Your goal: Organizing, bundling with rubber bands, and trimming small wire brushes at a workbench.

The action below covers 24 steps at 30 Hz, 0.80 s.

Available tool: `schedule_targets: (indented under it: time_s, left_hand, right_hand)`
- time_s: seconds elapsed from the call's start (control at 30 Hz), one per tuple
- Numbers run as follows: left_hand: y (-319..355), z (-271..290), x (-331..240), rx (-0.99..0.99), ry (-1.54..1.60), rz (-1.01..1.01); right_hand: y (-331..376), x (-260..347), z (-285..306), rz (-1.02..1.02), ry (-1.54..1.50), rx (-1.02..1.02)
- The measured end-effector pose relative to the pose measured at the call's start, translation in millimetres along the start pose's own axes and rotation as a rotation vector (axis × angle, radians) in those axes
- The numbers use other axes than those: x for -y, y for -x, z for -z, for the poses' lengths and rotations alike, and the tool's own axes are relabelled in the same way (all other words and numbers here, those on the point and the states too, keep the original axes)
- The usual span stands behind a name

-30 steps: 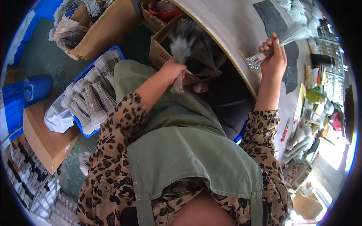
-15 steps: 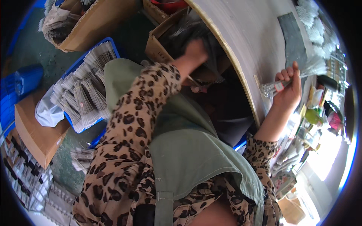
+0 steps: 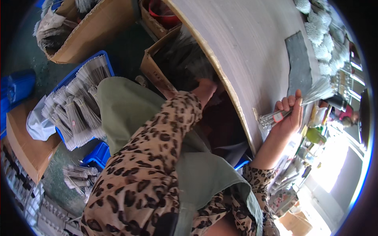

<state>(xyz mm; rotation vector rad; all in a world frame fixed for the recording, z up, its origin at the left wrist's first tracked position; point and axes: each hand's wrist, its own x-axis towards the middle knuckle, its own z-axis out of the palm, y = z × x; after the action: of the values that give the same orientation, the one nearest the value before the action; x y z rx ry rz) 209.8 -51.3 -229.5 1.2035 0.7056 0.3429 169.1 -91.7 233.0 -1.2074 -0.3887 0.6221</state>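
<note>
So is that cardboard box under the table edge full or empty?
Partly filled: the cardboard box holds dark wiry strands, and the left hand reaches inside.

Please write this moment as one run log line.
left hand: reaching into cardboard box | right hand: shut on bundle of thin sticks above table

sleeves [image 3: 149,165]: leopard-print, brown and black; apron [image 3: 204,177]: plain olive-green

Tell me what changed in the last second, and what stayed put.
The left hand, which was lifting a wispy bundle above the cardboard box, has gone down into that box, and no bundle shows in it now. The right hand keeps its grip on the thin bundle of sticks at the table edge.
</note>
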Motion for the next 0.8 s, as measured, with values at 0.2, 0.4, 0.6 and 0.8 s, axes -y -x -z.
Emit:
schedule_targets:
  time_s: [0.2,0.4,0.6,0.8]
  left_hand:
    - [163.7,109.2,-106.9,0.513,-0.069,-0.142]
    - [363.4,179.9,-286.8,0.063,0.458,0.315]
    - [379.8,184.3,-414.2,-0.086,0.345,-0.341]
    - [311.2,154.0,-546.8,0.019,0.367,-0.5]
  right_hand:
    - [-1.8,12.9,31.0,0.015,-0.036,-0.052]
    - [13.2,19.2,-9.5,0.055,-0.105,0.152]
    - [38.9,30.8,-21.5,0.111,0.078,0.214]
    - [35.0,42.5,-42.5,0.184,0.258,0.353]
